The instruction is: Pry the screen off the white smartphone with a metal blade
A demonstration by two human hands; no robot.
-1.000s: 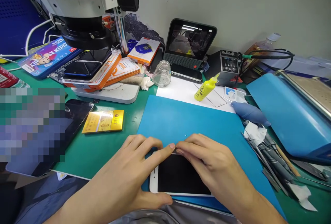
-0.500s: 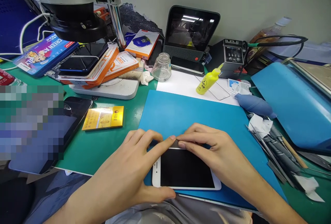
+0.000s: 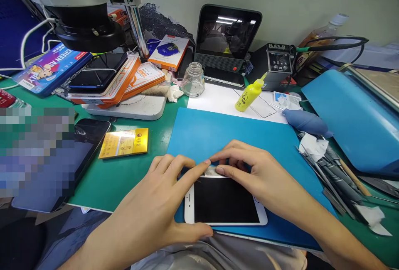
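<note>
A white phone (image 3: pixel 224 201) with a dark screen lies flat on a blue mat (image 3: pixel 230 137) near the table's front edge. My left hand (image 3: pixel 162 195) frames its left end: the thumb lies along the near edge and the forefinger reaches the far edge. My right hand (image 3: pixel 252 174) rests over the phone's far right side, with its fingertips pressed on the far edge. Both forefingers meet at a small pale strip (image 3: pixel 212 171) sticking out from that edge.
A microscope (image 3: pixel 84 16) overhangs stacked phone boxes at the back left. Behind the mat stand a glass jar (image 3: pixel 193 79), a yellow bottle (image 3: pixel 249 95), a small screen (image 3: pixel 229 37) and a soldering station (image 3: pixel 279 64). Tweezers and tools (image 3: pixel 336 178) lie at the right, a yellow box (image 3: pixel 124 143) at the left.
The view has tilted slightly and the phone's right end shows more. My right fingers have lifted a little at the far edge, baring the pale strip. The phone stays put.
</note>
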